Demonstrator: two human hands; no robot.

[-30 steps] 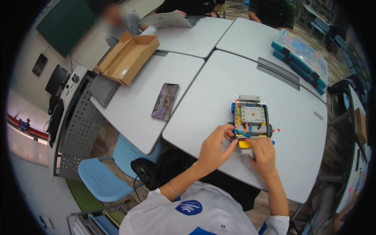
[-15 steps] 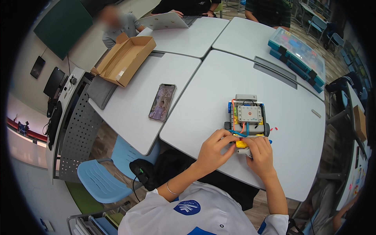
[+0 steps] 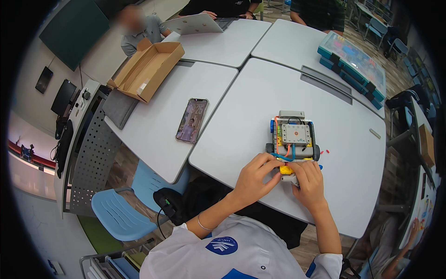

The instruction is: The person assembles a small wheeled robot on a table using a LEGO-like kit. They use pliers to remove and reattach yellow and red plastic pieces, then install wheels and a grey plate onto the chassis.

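Observation:
A small wheeled robot (image 3: 296, 135) built from plastic kit parts stands on the white table, with a grey control box on top and orange and blue cables. At its near end is a yellow building piece (image 3: 286, 170), with a grey part (image 3: 289, 179) just below it. My left hand (image 3: 254, 178) comes in from the left, thumb and forefinger pinched at the yellow piece. Bent over the same piece from the right, my right hand (image 3: 308, 182) presses its fingertips there and partly covers the grey part. The exact contact under the fingers is hidden.
Several tiny red pins (image 3: 325, 152) lie right of the robot, and a short grey bar (image 3: 375, 134) farther right. A phone (image 3: 192, 120) rests on the left table, near an open cardboard box (image 3: 151, 69). A teal parts case (image 3: 351, 65) sits far right. Other people sit beyond a laptop (image 3: 197, 25).
My hands stay at the robot's near end with almost no visible movement. At the right edge, another person's arm has shifted upward.

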